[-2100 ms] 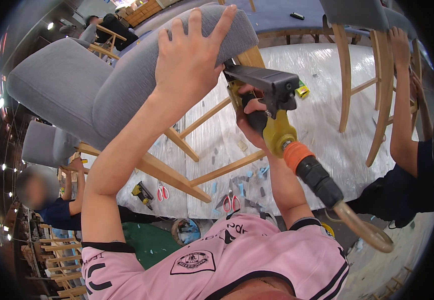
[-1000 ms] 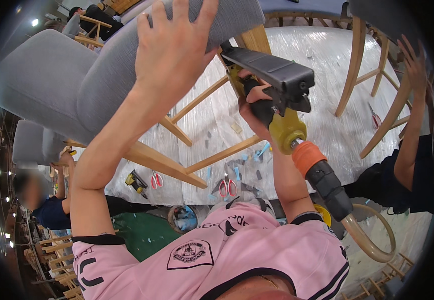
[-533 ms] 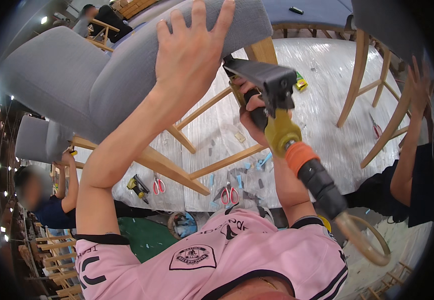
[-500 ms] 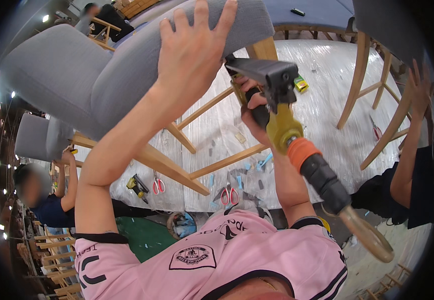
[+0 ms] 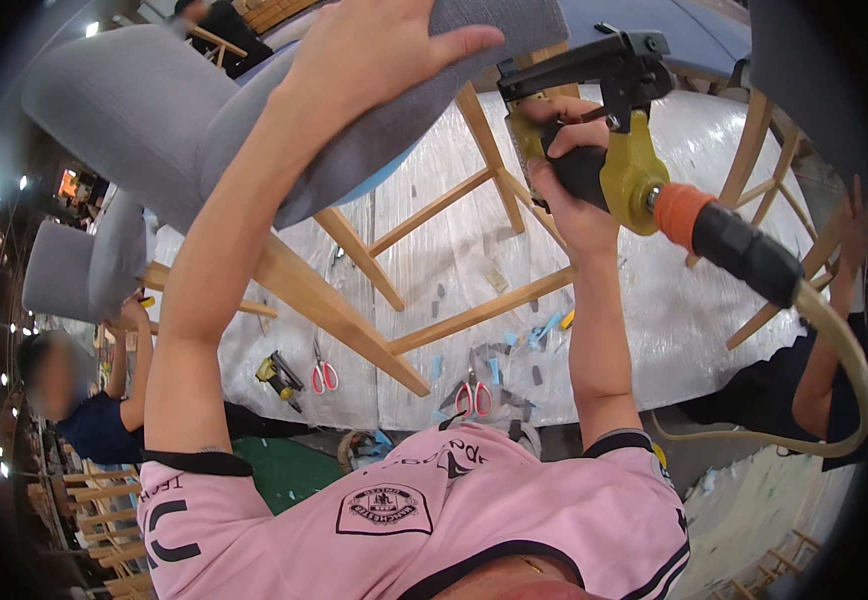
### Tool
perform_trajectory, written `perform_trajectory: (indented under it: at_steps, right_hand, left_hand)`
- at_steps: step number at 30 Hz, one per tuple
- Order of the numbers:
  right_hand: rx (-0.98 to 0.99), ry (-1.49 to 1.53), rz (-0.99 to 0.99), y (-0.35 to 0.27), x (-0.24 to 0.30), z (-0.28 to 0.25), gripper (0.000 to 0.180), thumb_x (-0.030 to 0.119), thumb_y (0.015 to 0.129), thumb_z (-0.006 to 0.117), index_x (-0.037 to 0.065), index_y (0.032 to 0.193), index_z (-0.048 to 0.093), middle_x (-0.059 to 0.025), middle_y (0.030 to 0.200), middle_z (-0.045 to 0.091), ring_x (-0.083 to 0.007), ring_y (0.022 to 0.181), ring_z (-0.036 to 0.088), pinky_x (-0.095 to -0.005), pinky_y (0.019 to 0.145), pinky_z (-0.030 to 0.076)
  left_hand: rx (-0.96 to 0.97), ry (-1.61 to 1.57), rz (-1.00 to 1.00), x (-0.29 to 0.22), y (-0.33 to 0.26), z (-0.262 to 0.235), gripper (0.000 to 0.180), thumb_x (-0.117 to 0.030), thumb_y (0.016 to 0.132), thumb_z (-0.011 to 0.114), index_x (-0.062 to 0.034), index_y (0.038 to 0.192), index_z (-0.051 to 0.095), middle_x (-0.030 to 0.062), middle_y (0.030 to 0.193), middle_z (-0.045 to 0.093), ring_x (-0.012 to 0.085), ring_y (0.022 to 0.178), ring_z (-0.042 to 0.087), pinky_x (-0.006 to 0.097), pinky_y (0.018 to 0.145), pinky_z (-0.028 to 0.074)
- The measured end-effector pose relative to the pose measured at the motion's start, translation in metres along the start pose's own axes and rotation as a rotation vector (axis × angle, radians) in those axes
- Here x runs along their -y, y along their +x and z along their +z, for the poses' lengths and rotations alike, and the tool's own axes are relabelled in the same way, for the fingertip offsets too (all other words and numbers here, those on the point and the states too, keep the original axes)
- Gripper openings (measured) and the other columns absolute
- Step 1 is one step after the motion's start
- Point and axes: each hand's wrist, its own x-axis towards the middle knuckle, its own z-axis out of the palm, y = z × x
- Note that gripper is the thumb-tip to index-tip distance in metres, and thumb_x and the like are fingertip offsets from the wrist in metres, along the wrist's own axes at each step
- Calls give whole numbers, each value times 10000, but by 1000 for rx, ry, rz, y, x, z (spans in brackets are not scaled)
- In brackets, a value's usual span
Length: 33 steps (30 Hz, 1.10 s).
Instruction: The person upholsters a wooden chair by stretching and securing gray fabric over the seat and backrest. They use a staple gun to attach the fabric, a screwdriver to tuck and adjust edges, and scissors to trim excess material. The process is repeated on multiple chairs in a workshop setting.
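A grey upholstered chair point(image 5: 124, 110) with pale wooden legs point(image 5: 344, 315) lies tipped in front of me. My left hand point(image 5: 364, 65) rests on its padded edge, thumb stretched out; the fingertips run past the top of the picture. In my right hand point(image 5: 579, 205) is a pneumatic staple gun point(image 5: 629, 180), yellow and black, gripped by its black handle. Its long black nose points left at the chair's edge, close to a wooden leg; whether it touches cannot be made out. An orange and black coupling point(image 5: 684, 218) joins it to a beige air hose point(image 5: 844, 360).
Plastic sheeting point(image 5: 654, 330) covers the work table. On it lie red-handled scissors point(image 5: 472, 398), a second pair of scissors point(image 5: 324, 375), another staple gun point(image 5: 276, 377) and blue and grey scraps point(image 5: 544, 330). Co-workers handle chairs at left point(image 5: 104, 420) and right point(image 5: 829, 390).
The staple gun in my right hand has moved up and right and turned more level, its hose swinging right. My left hand has slid up along the chair, which has shifted slightly.
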Motion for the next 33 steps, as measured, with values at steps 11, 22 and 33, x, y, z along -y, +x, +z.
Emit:
perform_trajectory:
  at_steps: [11, 22, 33]
  right_hand:
    - [-16, 96, 226, -35, 2, 12, 287, -72, 800, 668, 99, 1007, 565, -123, 1140, 645, -269, 1081, 655, -418, 962, 518]
    - [112, 78, 97, -15, 5, -1, 276, -103, 758, 675, 96, 902, 548, -153, 1176, 620, -338, 1165, 661, -487, 1047, 516]
    - [46, 283, 442, -30, 15, 18, 307, -112, 749, 654, 91, 963, 571, -61, 1061, 621, -233, 1011, 628, -392, 923, 503]
  left_hand:
    - [-323, 426, 152, -13, -33, 47, 877, -386, 858, 774, -54, 1561, 369, 253, 1454, 447, 412, 1288, 459, 545, 1110, 363]
    - [-434, 402, 210, -14, -34, 59, 966, -290, 767, 877, -174, 1581, 369, 206, 1465, 493, 415, 1263, 527, 519, 1033, 438]
    - [-443, 508, 202, -18, -36, 61, 956, -284, 774, 862, -168, 1583, 367, 206, 1464, 495, 422, 1260, 529, 529, 1031, 433]
